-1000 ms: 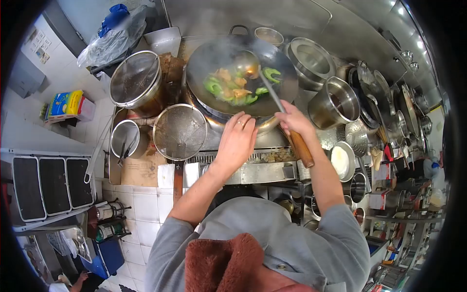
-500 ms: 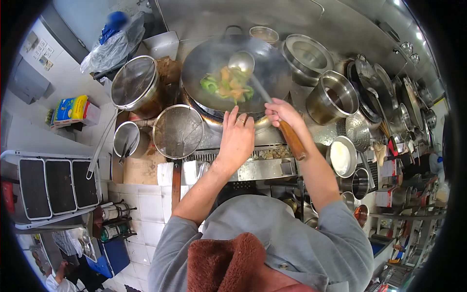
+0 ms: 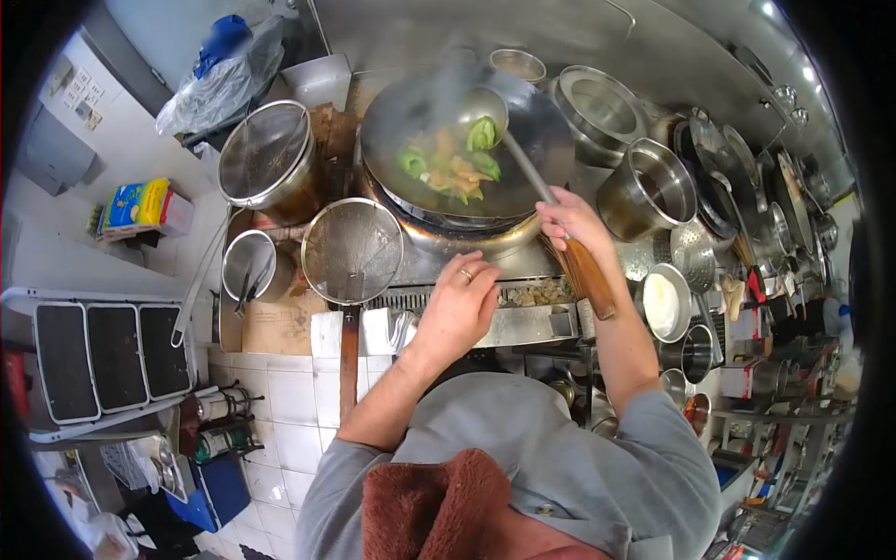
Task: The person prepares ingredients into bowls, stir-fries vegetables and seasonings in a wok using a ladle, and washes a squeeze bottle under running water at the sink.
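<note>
My right hand (image 3: 571, 220) is closed around a long-handled ladle (image 3: 528, 170) with a wooden grip. The ladle's bowl is inside the dark wok (image 3: 537, 112), toward its far side, with a green piece of vegetable at it. Green vegetables and pale orange-brown pieces (image 3: 464, 174) lie in the wok, and steam rises over them. My left hand (image 3: 459, 303), with a ring on one finger, is in front of the stove edge, apart from the wok. Its fingers are loosely bent, and I see nothing held in them.
Left of the wok are a mesh strainer (image 3: 352, 252) with a wooden handle, a tall pot (image 3: 280, 187) topped by a sieve, and a small pot (image 3: 250, 266) holding utensils. A steel pot (image 3: 616, 201), a bowl with white contents (image 3: 665, 303) and a perforated skimmer (image 3: 692, 245) stand at right.
My left hand has drawn back from the wok's near rim toward my body. The ladle's bowl has shifted, and a green piece now shows at it.
</note>
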A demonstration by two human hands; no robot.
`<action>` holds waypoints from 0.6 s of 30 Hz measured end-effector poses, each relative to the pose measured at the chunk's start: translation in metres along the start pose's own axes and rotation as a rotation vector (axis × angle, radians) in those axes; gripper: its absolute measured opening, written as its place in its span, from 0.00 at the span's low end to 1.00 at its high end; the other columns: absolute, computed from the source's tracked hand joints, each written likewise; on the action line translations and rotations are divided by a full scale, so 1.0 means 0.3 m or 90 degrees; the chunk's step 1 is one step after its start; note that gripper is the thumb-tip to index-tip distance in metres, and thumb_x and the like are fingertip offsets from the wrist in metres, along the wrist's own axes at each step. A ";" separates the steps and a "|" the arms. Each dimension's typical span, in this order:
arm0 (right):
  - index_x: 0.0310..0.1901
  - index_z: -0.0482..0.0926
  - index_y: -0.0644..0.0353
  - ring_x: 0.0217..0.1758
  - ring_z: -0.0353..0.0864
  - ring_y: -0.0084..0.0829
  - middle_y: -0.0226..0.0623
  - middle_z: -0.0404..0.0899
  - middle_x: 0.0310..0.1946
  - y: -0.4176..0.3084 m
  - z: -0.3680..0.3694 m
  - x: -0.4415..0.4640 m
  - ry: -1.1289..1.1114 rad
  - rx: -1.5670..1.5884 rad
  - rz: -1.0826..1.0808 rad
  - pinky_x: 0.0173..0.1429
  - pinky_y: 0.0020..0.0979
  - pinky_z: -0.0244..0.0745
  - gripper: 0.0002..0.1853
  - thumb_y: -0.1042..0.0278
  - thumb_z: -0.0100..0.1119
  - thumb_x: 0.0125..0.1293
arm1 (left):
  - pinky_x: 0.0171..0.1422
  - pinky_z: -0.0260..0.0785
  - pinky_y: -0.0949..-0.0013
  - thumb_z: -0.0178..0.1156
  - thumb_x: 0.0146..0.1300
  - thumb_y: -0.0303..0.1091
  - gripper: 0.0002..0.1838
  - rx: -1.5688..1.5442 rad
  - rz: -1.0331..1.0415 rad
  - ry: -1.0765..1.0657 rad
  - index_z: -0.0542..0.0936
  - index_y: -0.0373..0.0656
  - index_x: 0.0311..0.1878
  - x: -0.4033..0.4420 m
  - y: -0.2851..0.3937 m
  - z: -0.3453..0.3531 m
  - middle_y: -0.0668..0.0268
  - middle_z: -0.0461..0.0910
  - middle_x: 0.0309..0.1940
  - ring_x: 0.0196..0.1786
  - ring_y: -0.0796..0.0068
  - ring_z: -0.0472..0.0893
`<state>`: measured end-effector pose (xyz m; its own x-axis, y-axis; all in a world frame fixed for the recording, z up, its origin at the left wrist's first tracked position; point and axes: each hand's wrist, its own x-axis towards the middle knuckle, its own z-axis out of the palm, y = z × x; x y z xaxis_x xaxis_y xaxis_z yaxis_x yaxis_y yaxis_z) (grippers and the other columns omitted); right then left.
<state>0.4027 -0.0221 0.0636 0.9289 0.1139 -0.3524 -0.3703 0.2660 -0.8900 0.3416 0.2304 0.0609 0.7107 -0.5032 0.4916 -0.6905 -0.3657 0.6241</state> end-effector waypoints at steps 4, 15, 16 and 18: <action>0.50 0.68 0.65 0.14 0.63 0.18 0.25 0.64 0.18 0.021 -0.002 0.052 0.093 -0.266 -0.091 0.14 0.27 0.64 0.14 0.73 0.54 0.65 | 0.63 0.66 0.53 0.60 0.57 0.24 0.11 0.070 -0.011 0.032 0.78 0.33 0.44 0.031 -0.021 -0.011 0.54 0.79 0.44 0.57 0.49 0.74; 0.63 0.61 0.64 0.14 0.62 0.15 0.25 0.64 0.20 0.045 0.042 0.045 0.070 -0.153 -0.055 0.13 0.23 0.61 0.26 0.74 0.54 0.65 | 0.72 0.48 0.41 0.55 0.56 0.27 0.26 0.314 -0.069 -0.068 0.69 0.24 0.58 0.094 -0.116 0.064 0.33 0.68 0.57 0.69 0.37 0.60; 0.64 0.60 0.64 0.14 0.62 0.15 0.25 0.64 0.19 0.049 0.057 0.053 0.108 -0.234 -0.074 0.13 0.23 0.61 0.26 0.74 0.54 0.64 | 0.72 0.48 0.40 0.55 0.55 0.27 0.27 0.312 -0.069 -0.068 0.69 0.24 0.58 0.091 -0.115 0.063 0.32 0.67 0.58 0.69 0.37 0.59; 0.64 0.61 0.64 0.13 0.63 0.16 0.25 0.64 0.18 0.078 0.059 0.070 0.130 -0.311 -0.087 0.13 0.23 0.61 0.27 0.74 0.53 0.64 | 0.72 0.48 0.40 0.55 0.55 0.27 0.27 0.313 -0.063 -0.074 0.68 0.24 0.58 0.096 -0.110 0.066 0.33 0.66 0.59 0.69 0.37 0.59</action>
<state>0.4135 0.0033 0.0404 0.9688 -0.0920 -0.2302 -0.2451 -0.2165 -0.9450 0.3821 0.2123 0.0425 0.7760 -0.5207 0.3560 -0.6217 -0.7269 0.2918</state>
